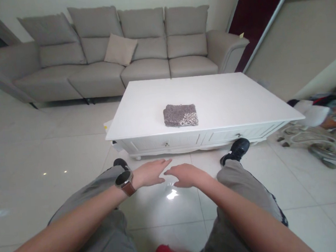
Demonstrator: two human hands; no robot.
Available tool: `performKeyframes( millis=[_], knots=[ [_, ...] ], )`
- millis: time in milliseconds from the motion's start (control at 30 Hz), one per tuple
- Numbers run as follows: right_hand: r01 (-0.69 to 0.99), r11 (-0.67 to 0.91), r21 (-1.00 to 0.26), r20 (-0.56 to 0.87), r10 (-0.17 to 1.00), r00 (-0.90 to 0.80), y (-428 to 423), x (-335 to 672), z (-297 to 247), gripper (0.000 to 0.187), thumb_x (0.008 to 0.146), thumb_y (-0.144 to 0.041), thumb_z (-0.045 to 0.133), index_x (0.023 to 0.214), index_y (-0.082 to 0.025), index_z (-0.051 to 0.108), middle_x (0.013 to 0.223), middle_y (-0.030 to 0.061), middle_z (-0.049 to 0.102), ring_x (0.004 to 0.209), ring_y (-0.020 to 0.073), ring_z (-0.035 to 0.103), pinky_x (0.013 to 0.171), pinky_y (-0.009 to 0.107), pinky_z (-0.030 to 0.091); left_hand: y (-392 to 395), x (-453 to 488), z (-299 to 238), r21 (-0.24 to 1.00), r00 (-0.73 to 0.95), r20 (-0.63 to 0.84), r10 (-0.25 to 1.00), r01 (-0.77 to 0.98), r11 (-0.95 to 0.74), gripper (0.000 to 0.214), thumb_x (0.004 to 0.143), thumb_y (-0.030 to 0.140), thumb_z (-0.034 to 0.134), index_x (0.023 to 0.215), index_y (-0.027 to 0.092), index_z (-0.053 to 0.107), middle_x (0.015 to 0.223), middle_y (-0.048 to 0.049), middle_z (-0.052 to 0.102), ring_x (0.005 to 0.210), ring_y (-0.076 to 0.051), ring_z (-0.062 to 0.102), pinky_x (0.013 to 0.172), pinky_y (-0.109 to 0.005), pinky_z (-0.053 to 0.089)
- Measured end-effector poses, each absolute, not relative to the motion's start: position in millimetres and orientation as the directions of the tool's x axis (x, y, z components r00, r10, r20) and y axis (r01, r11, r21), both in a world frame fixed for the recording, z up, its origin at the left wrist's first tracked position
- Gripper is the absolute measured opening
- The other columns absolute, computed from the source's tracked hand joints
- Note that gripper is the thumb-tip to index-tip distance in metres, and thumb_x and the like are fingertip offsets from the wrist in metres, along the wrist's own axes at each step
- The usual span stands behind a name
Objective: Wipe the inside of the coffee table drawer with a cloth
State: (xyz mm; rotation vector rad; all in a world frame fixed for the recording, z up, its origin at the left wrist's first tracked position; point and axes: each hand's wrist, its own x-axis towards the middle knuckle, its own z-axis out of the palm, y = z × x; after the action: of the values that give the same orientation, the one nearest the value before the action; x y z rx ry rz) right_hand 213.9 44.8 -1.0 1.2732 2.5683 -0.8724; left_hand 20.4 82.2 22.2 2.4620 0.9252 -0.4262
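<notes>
Hovering left grip and right grip: two, both released, loosely outstretched, near each other, on the near side of the desk.
Folded cloth: one, on the desk, close to its near edge.
Drawers: two, side by side, shut, contents hidden.
Sofa: one, far side, bearing one loose cushion.

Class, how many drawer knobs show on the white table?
2: one knob on the left drawer, below the folded towel; another knob on the right drawer, above a black shoe. The far side is hidden.
</notes>
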Motion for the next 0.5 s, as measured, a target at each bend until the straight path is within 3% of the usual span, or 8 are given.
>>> performKeyframes(
  millis=[67, 133, 233, 333, 500],
  knots=[
    [0.731, 0.526, -0.435, -0.366, 0.639, -0.677, 41, 203, -7, 0.044, 0.085, -0.026, 0.069, 0.128, -0.023, 0.066, 0.129, 0.0102, 0.071, 0.112, 0.0295, 0.068, 0.092, 0.04, 0.053, 82, 28, 11, 0.373, 0.759, -0.398, 0.516, 0.647, -0.665, 0.059, 0.089, 0.027, 0.061, 0.146, 0.017, 0.049, 0.132, -0.0157, 0.067, 0.122, -0.028, 0.064, 0.097, -0.034, 0.05],
    [0.724, 0.551, -0.415, -0.403, 0.603, -0.689, 37, 194, -12, 0.034, 0.085, -0.028, 0.07, 0.118, -0.019, 0.07, 0.121, 0.0118, 0.074, 0.109, 0.0297, 0.07, 0.092, 0.039, 0.054, 78, 33, 4, 0.36, 0.749, -0.426, 0.507, 0.655, -0.665, 0.035, 0.088, 0.019, 0.055, 0.121, 0.017, 0.066, 0.11, -0.0148, 0.075, 0.105, -0.029, 0.071, 0.088, -0.036, 0.053],
    [0.712, 0.573, -0.406, -0.452, 0.551, -0.701, 31, 187, -18, 0.033, 0.085, -0.033, 0.071, 0.113, -0.016, 0.071, 0.118, 0.0139, 0.074, 0.109, 0.0306, 0.07, 0.093, 0.041, 0.055, 72, 34, -1, 0.347, 0.73, -0.508, 0.458, 0.66, -0.667, 0.022, 0.082, 0.014, 0.055, 0.095, 0.018, 0.073, 0.092, -0.0148, 0.076, 0.091, -0.032, 0.074, 0.077, -0.038, 0.056],
    [0.698, 0.561, -0.445, -0.518, 0.475, -0.712, 24, 183, -22, 0.036, 0.086, -0.039, 0.072, 0.113, -0.015, 0.072, 0.117, 0.0147, 0.074, 0.107, 0.0309, 0.072, 0.091, 0.042, 0.057, 67, 32, -3, 0.404, 0.709, -0.586, 0.392, 0.675, -0.618, 0.019, 0.077, 0.02, 0.06, 0.089, 0.02, 0.074, 0.088, -0.0141, 0.077, 0.084, -0.033, 0.075, 0.067, -0.038, 0.057],
    [0.707, 0.523, -0.476, -0.62, 0.369, -0.692, 18, 171, -22, 0.047, 0.084, -0.043, 0.075, 0.119, -0.012, 0.07, 0.121, 0.0174, 0.073, 0.108, 0.0324, 0.072, 0.091, 0.042, 0.059, 57, 31, -7, 0.333, 0.599, -0.711, 0.367, 0.747, -0.575, 0.025, 0.069, 0.022, 0.063, 0.091, 0.019, 0.075, 0.092, -0.0174, 0.078, 0.087, -0.037, 0.076, 0.066, -0.042, 0.06]
  ],
)
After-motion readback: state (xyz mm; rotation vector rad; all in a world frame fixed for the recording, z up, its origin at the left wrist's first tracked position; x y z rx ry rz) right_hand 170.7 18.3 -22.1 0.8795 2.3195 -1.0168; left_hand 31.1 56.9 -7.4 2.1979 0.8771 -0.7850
